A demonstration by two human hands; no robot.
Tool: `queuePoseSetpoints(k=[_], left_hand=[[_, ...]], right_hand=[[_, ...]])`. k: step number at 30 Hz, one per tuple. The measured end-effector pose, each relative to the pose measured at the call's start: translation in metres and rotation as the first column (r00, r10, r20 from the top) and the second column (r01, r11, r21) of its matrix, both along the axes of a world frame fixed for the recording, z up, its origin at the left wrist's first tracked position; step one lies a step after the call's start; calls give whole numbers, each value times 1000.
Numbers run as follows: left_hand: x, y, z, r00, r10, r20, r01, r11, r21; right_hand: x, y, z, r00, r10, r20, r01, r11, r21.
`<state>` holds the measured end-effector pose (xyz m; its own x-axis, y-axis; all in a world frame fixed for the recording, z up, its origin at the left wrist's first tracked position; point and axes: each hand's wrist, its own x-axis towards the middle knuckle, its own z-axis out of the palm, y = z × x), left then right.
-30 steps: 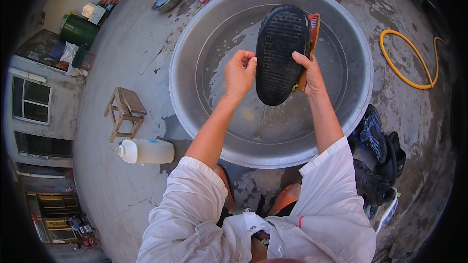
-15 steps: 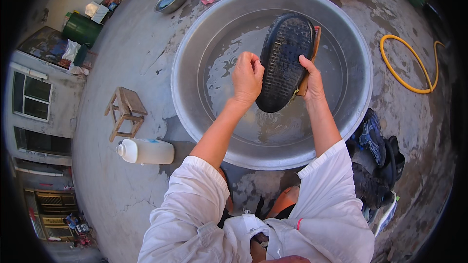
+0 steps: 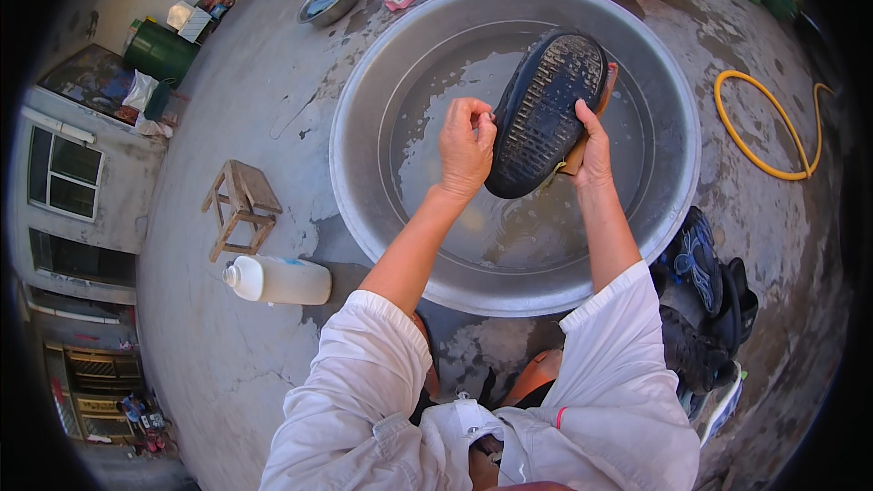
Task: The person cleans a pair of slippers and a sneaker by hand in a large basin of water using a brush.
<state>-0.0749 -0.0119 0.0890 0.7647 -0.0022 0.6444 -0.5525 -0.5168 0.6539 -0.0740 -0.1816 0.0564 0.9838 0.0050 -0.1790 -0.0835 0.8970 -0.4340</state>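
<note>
Over the wide, round grey metal basin (image 3: 361, 150) of shallow water, a black slipper (image 3: 548, 109) tilted, its ribbed sole upward. The right hand (image 3: 593, 150) pinched its right side, with a flat brown piece (image 3: 611, 82) behind. The left hand (image 3: 466, 153) kept its fingertips pressed together at the left edge; whether they pinched anything, I couldn't tell. Left stood a small wooden stool (image 3: 250, 185).

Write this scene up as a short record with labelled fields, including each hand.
Left hand: fingers curled together at the shoe's left edge; grip on it unclear
Right hand: holding the shoe, thumb on its black sole
Also at right hand: wooden-looking piece, mostly hidden behind the shoe
Below: wide metal basin containing water
Left: wooden stool; white bottle lying down
Right: yellow hose; other footwear
</note>
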Motion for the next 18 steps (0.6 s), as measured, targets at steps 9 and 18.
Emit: queuePoseSetpoints(k=[9, 18], left_hand=[[29, 36, 68, 962, 98, -255, -246, 718, -651], [-9, -34, 200, 945, -47, 323, 287, 595, -751]], right_hand=[[2, -10, 2, 999, 24, 23, -26, 995, 95], [-6, -21, -8, 991, -15, 130, -2, 991, 134]])
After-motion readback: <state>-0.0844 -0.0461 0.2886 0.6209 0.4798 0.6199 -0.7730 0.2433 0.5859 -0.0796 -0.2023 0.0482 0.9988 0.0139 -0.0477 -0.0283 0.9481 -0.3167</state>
